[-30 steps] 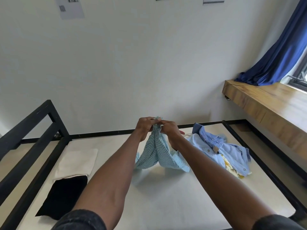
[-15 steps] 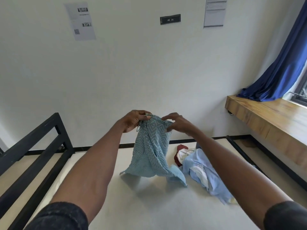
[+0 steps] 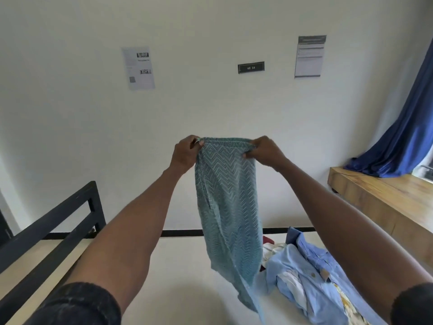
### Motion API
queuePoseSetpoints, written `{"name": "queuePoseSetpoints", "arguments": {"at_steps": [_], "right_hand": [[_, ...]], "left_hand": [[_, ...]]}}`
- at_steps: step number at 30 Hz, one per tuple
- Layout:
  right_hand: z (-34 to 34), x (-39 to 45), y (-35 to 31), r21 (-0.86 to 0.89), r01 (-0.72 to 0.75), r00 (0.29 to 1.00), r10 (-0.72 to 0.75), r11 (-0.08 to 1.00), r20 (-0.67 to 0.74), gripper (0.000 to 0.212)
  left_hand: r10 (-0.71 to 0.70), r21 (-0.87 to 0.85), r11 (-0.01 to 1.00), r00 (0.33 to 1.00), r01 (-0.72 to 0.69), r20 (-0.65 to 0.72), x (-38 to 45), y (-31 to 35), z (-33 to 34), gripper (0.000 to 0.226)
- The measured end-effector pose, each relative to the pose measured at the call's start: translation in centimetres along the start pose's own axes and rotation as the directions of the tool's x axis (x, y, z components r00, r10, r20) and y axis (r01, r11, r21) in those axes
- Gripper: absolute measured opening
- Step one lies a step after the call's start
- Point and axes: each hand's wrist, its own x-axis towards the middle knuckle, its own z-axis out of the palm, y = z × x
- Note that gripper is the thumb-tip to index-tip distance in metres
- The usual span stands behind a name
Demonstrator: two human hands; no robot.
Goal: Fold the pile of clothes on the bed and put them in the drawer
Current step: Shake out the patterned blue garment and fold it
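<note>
Clothes point(image 3: 311, 285) lie in a loose heap on the near right of the bed point(image 3: 182, 289): pale blue shirts on top, with white, yellow-patterned and dark red cloth showing from under them. The bed's white surface runs from the near edge to a black frame rail at the far side, and a black metal headboard point(image 3: 58, 228) rises along the left. On the right, past the bed, a wooden ledge point(image 3: 384, 202) juts from the wall under a blue curtain point(image 3: 407, 127). The far wall is white and carries two printed sheets point(image 3: 138, 68) and a small dark plate point(image 3: 251, 67) between them.

Above the bed's middle a teal zigzag-patterned garment point(image 3: 227, 202) hangs in the air, its lower end dangling just over the mattress beside the heap. The left hand point(image 3: 186, 154) grips the left end of its gathered top band with curled fingers, and the right hand point(image 3: 263, 151) pinches the right end, thumb under and fingers over. The band is stretched level between the two hands, both arms reaching forward.
</note>
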Motion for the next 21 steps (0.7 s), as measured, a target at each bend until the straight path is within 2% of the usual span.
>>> {"name": "queuePoseSetpoints", "arguments": {"at_steps": [3,5,8,10,12,15,17,21], "right_hand": [[-1.4,0.9,-1.3,0.317,0.041,0.996,-0.012,0.947,-0.092,0.021],[-1.8,1.2,-1.5,0.45,0.005,0.995,0.04,0.893,-0.09,0.033],[-1.5,1.1,-0.9,0.464,-0.042,0.98,0.127,0.885,-0.152,0.047],[-1.1,1.0,-0.4,0.414,-0.052,0.952,0.17,0.909,-0.254,0.031],[-0.6,0.9,0.4,0.403,-0.041,0.941,0.171,0.914,-0.293,0.011],[0.6,0.2,2.1,0.478,-0.07,0.932,0.228,0.876,-0.282,0.009],[1.2,-0.3,3.0,0.5,-0.105,0.92,0.274,0.86,-0.279,0.014],[1.8,-0.8,3.4,0.494,-0.124,0.933,0.271,0.86,-0.238,0.009]], "left_hand": [[-0.041,-0.084,0.996,0.996,0.034,-0.08,1.1,1.1,0.1,0.025],[-0.079,-0.091,0.993,0.995,0.073,-0.067,1.7,1.3,0.3,0.023],[-0.106,-0.124,0.987,0.994,0.1,-0.037,1.5,1.6,0.8,0.019],[-0.13,-0.192,0.974,0.991,0.124,-0.024,1.2,1.5,1.1,0.016],[-0.155,-0.273,0.949,0.988,0.155,0.023,1.0,1.5,1.6,0.011],[-0.189,-0.366,0.908,0.979,0.204,0.077,0.6,1.1,2.6,0.007],[-0.188,-0.347,0.913,0.976,0.214,0.107,0.1,1.3,3.0,0.007],[-0.211,-0.275,0.925,0.956,0.264,0.206,0.1,1.7,3.1,0.014]]}}
